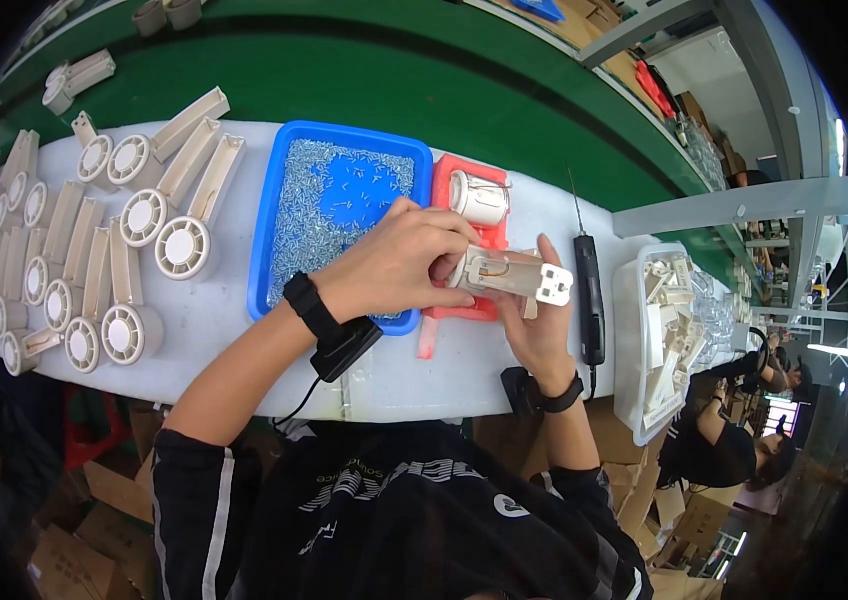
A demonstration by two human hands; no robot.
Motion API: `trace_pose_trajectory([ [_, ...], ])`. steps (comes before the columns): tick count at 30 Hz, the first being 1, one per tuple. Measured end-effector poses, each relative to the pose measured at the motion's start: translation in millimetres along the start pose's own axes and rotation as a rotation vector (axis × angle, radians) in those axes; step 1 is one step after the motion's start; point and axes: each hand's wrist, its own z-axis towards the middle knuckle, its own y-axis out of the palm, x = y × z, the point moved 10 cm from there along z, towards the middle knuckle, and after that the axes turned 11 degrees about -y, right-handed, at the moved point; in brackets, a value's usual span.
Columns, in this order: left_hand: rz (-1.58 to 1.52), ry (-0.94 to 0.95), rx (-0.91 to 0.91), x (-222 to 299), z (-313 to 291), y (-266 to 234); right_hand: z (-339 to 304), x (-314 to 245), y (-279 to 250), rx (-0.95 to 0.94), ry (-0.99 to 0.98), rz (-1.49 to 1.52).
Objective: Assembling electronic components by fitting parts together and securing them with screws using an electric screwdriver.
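Note:
Both hands hold one beige plastic fan housing (514,274) above the white worktop (244,330). My left hand (399,262) grips its round left end, fingers curled over it. My right hand (536,330) supports the part from below and behind. Just behind the hands lies a red foam jig (456,175) with a white cylindrical piece (479,197) in it. Left of the jig sits a blue tray (289,150) full of small silver screws (316,215). A black band with a cable is on each wrist.
Several finished beige fan housings (94,250) lie in rows on the left of the worktop. A black electric screwdriver (589,295) lies right of my hands, beside a clear bin of white plastic parts (664,330). A green conveyor (424,80) runs behind. Another person (724,430) sits at lower right.

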Motion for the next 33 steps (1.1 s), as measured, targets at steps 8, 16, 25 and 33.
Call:
trace_pose_trajectory([
  [8, -0.025, -0.03, -0.028, 0.9, 0.7, 3.0, 9.9, -11.0, 4.5, -0.208, -0.069, -0.087],
  [16, -0.05, -0.003, -0.027, -1.2, 1.5, 1.6, 19.9, -16.3, 5.7, -0.201, -0.015, -0.18],
  [25, -0.079, 0.02, -0.068, -1.2, 3.1, 3.8, 21.0, -3.8, -2.4, -0.119, -0.117, -0.038],
  [33, -0.094, 0.037, -0.056, -6.0, 0.5, 8.2, 56.5, -27.0, 2.4, -0.413, -0.165, -0.198],
])
